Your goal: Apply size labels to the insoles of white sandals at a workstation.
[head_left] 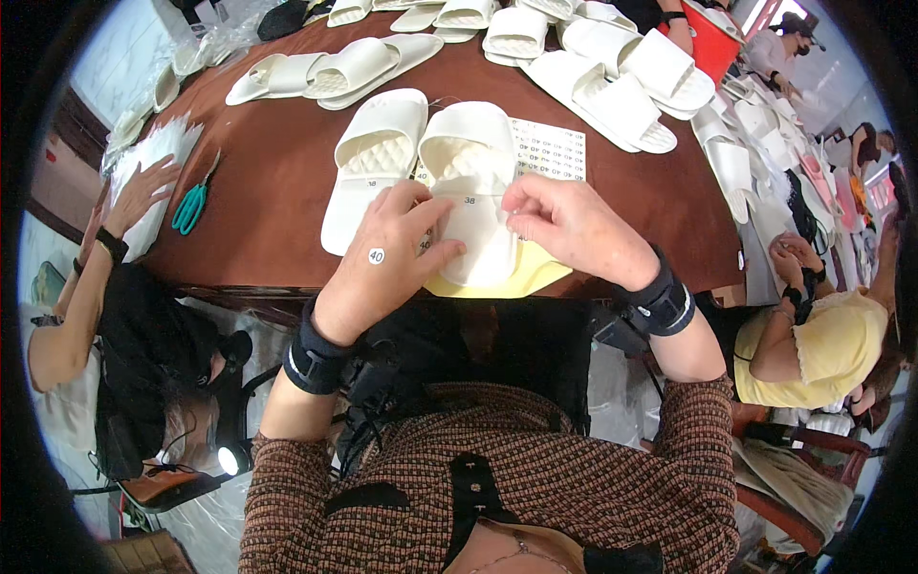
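Two wrists in dark bands, two hands out over the near edge of the table [650,230]! My left hand [387,239], palm down and one round white sticker on its back, angles inward; thumb and forefinger stand apart over the left side of the right-hand slipper [488,239], gripping nothing I can see. My right hand [574,225] leans in opposite, wrist bent, fingers [531,191] bunched close at that slipper's right side; whether they pinch anything, I can't tell. Two white slippers here, side by side, the left-hand slipper [349,206] too, with one yellow sheet [545,275] beneath at the near edge. Beyond, one sticker sheet [561,143]; one pair of teal-handled scissors [194,201] toward the left edge; at least three white slippers [612,96] toward the far right corner!
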### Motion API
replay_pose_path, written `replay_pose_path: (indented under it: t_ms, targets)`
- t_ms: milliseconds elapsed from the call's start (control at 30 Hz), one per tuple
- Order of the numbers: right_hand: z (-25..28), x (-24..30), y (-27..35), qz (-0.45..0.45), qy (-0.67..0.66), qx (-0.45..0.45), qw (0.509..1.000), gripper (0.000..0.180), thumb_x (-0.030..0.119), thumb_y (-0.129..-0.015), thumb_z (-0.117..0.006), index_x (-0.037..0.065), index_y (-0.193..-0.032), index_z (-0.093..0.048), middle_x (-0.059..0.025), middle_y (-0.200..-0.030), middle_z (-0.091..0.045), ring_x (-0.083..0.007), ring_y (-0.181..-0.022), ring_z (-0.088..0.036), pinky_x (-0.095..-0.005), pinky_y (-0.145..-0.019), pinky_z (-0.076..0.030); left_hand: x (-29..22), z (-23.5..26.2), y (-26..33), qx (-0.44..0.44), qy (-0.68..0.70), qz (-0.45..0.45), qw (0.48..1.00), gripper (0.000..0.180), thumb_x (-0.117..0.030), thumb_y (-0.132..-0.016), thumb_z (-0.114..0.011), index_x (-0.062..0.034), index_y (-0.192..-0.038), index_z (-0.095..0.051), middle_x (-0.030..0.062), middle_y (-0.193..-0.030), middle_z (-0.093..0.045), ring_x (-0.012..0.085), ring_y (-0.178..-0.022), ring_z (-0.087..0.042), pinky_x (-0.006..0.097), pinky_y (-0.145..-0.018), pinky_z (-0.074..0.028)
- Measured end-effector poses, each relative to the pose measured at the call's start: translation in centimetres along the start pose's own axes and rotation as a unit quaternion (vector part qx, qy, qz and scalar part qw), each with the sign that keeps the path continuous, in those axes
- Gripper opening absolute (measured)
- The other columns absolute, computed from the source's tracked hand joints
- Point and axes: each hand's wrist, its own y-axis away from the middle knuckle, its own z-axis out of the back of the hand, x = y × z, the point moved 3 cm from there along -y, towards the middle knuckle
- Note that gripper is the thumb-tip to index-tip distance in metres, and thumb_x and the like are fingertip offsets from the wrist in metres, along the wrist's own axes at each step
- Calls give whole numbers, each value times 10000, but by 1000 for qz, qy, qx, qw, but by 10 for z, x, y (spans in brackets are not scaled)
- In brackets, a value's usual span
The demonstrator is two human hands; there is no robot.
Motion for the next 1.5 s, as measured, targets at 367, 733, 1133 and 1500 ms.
replay_pose_path:
  t_ms: [367,733,1133,1500]
  targets:
    - [-26,0,-35,168,77,-85,979,198,12,-860,-558,-5,-1056,-579,-129,-934,-619,-211,-814,-613,-314,-729,-505,12,-11,3,-63,-157,-94,981,567,-352,-751,-748,-48,-1210,-611,99,-1368,-530,339,-1206,-488,452,-1009,-359]
    - [-30,-4,-41,168,82,-86,979,235,-6,-853,-556,16,-1085,-583,-113,-938,-607,-204,-833,-620,-308,-739,-512,15,-13,3,-94,-164,-93,978,595,-415,-757,-721,-47,-1212,-611,72,-1329,-562,309,-1186,-502,446,-1014,-362]
    - [-28,-7,-42,164,67,-79,981,285,-10,-840,-562,48,-1117,-594,-89,-923,-604,-173,-796,-601,-279,-697,-499,16,-15,1,-76,-154,-76,982,618,-438,-755,-717,-62,-1233,-609,68,-1342,-559,300,-1223,-489,449,-1035,-347]
    - [-29,-12,-43,165,41,-86,982,289,-11,-850,-561,43,-1134,-557,-44,-900,-586,-138,-765,-562,-273,-691,-488,18,-16,2,-76,-159,-74,982,625,-462,-759,-709,-51,-1222,-617,67,-1348,-554,289,-1229,-483,445,-1036,-342]
